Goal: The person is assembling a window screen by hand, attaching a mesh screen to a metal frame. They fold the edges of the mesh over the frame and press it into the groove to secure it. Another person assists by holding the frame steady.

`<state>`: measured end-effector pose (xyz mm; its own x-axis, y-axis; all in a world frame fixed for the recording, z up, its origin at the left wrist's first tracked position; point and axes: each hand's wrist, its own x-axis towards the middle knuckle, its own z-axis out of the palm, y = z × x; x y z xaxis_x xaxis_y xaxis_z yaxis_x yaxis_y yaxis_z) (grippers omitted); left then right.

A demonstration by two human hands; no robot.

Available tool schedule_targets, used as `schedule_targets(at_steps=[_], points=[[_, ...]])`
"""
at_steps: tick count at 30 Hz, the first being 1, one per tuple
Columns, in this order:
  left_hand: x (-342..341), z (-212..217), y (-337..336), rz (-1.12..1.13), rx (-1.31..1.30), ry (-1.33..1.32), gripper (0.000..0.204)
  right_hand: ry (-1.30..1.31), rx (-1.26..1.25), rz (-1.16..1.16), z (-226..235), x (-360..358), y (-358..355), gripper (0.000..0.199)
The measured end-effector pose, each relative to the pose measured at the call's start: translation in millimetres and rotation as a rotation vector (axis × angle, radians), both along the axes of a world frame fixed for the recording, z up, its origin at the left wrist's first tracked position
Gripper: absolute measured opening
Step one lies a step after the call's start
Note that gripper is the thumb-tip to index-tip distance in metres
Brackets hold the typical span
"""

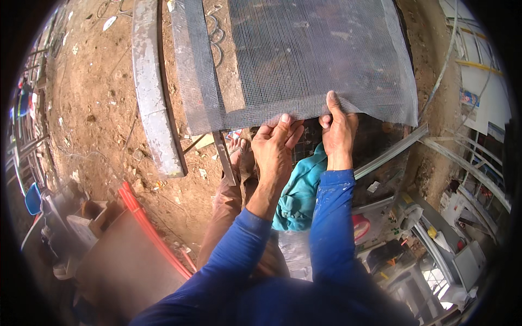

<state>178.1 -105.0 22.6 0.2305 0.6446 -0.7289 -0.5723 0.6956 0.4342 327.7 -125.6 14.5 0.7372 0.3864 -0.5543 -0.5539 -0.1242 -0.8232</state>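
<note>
Left hand (273, 149), head view: thumb above, fingers beneath, pinching the near edge of a grey mesh sheet (321, 65). Right hand (340, 130): same edge pinched farther right, thumb extended on top. Grey mesh sheet: spread ahead of the person, running out past the upper picture edge. Progress, as judged: sheet laid out; near edge apparently loose, its handling unfinished; any fastening elsewhere cannot be told. Adjacent: teal cloth (299, 195), between the forearms; weathered beam (152, 87), left of the mesh. Markings: colourful printed piece (468, 99), far right, too small to read; no legible brand or label.
</note>
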Motion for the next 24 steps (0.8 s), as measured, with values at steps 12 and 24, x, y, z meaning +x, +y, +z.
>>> schedule_targets(at_steps=[12, 24], points=[[-6.6, -6.2, 5.6, 0.139, -0.03, 0.12, 0.029, -0.091, -0.019, 0.034, -2.9, -1.9, 0.7, 0.029], [-89.7, 4.7, 25.6, 0.246, -0.052, 0.134, 0.057, 0.01, 0.015, 0.012, -0.7, 13.3, -6.3, 0.031]])
